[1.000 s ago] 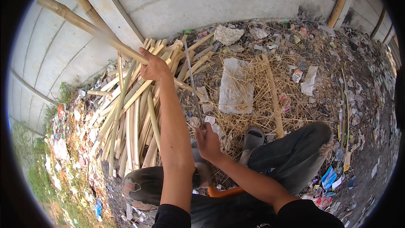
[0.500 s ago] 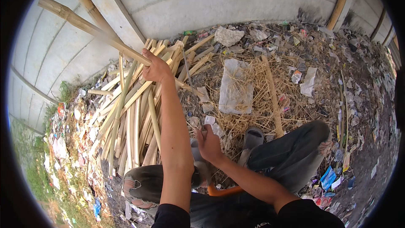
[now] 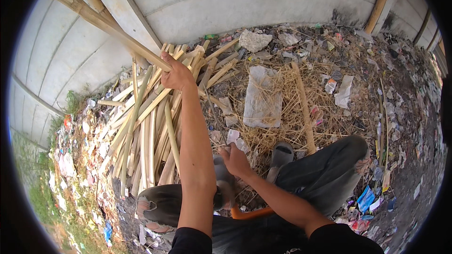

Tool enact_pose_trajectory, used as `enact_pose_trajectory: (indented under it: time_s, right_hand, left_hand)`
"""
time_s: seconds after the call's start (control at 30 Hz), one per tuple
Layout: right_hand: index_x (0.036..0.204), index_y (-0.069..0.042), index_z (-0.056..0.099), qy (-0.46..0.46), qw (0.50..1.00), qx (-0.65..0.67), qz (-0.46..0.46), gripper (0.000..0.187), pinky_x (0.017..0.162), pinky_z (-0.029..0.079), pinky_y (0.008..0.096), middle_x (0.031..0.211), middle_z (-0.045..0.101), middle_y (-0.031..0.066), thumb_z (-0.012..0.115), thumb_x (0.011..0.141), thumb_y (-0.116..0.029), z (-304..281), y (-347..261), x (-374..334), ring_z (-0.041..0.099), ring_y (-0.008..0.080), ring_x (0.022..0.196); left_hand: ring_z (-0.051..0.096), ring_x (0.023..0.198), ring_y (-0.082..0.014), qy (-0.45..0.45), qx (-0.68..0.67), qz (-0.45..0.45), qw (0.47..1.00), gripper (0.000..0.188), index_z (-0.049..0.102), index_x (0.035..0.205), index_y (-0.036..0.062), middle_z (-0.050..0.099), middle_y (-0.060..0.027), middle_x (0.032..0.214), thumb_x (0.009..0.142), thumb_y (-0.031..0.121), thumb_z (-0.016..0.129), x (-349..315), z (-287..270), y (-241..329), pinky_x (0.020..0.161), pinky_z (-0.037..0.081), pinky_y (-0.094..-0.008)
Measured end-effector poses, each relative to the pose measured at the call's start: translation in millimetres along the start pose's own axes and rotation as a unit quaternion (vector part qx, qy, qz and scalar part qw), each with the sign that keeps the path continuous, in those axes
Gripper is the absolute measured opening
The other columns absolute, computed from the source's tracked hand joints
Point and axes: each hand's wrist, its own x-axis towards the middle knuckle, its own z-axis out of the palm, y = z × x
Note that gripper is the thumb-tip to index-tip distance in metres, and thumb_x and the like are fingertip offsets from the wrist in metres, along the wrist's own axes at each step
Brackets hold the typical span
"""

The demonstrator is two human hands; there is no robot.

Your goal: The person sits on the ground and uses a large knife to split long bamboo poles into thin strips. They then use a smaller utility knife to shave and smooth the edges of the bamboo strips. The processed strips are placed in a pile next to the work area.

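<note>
My left hand [image 3: 178,73] is wrapped round the near end of a long bamboo piece [image 3: 106,27]. The bamboo slants up to the far left, in front of the wall, and its middle is blurred. Low in the centre, my right hand [image 3: 235,161] is closed on a long thin blade-like tool [image 3: 216,121]. The tool points up and slightly left; it looks narrow and its exact kind cannot be made out. Beneath my left hand and forearm lies a heap of split bamboo strips [image 3: 147,134], partly hidden by the arm.
A pale concrete wall [image 3: 245,0] runs along the back. Ahead lie a whitish flattened sack [image 3: 262,96], dry straw, a bamboo pole [image 3: 303,108] and a stone lump [image 3: 254,41]. Litter covers the ground. My bent legs and a grey sandal [image 3: 282,154] are close by.
My left hand and the bamboo have shifted slightly right and down, the far end tilting up a little. My right hand stays nearly in place, while the tool's upper part is now harder to see.
</note>
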Motion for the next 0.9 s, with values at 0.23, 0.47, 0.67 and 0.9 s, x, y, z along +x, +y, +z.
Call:
enact_pose_trajectory:
  time_s: [0.23,0.47,0.67,0.9]
  right_hand:
    - [0.096,0.0,0.057,-0.015,0.987,0.151,0.06,0.031,0.053,0.047,0.0445,0.062,0.059,0.0169,0.058,0.105,-0.03,-35.3,-76.1,12.6,0.063,0.0357,0.055]
    - [0.103,0.003,0.058,-0.018,0.995,0.054,0.079,0.028,0.049,0.048,0.0415,0.062,0.062,0.0137,0.057,0.105,-0.025,5.6,27.6,1.6,0.063,0.0354,0.051]
    - [0.107,0.004,0.055,-0.036,0.95,0.214,0.223,0.029,0.044,0.046,0.034,0.061,0.059,0.0098,0.056,0.106,-0.026,-36.4,-29.7,3.9,0.059,0.0195,0.045]
    - [0.107,0.003,0.055,0.035,0.985,0.157,-0.058,0.031,0.047,0.047,0.0371,0.058,0.056,0.0151,0.056,0.106,-0.028,-19.6,-45.3,4.1,0.061,0.0236,0.046]
  left_hand:
    - [0.049,0.048,-0.0207,-0.003,0.023,-0.002,1.0,0.078,0.056,0.05,-0.0028,0.05,-0.0074,0.046,0.094,0.062,0.067,1.4,-10.4,1.3,0.052,0.043,-0.041]
    - [0.052,0.051,-0.0207,-0.019,-0.025,0.012,0.999,0.074,0.064,0.057,-0.0058,0.054,-0.0088,0.049,0.095,0.058,0.067,-19.4,7.0,11.9,0.055,0.045,-0.0405]
    - [0.05,0.052,-0.0194,-0.044,-0.022,-0.017,0.999,0.076,0.059,0.054,-0.005,0.05,-0.0072,0.048,0.096,0.058,0.066,1.8,-9.5,1.8,0.054,0.044,-0.0393]
    - [0.046,0.053,-0.0219,-0.043,-0.009,0.003,0.999,0.078,0.045,0.052,-0.0004,0.045,-0.0061,0.05,0.097,0.061,0.061,-1.6,-5.0,5.8,0.058,0.044,-0.0449]
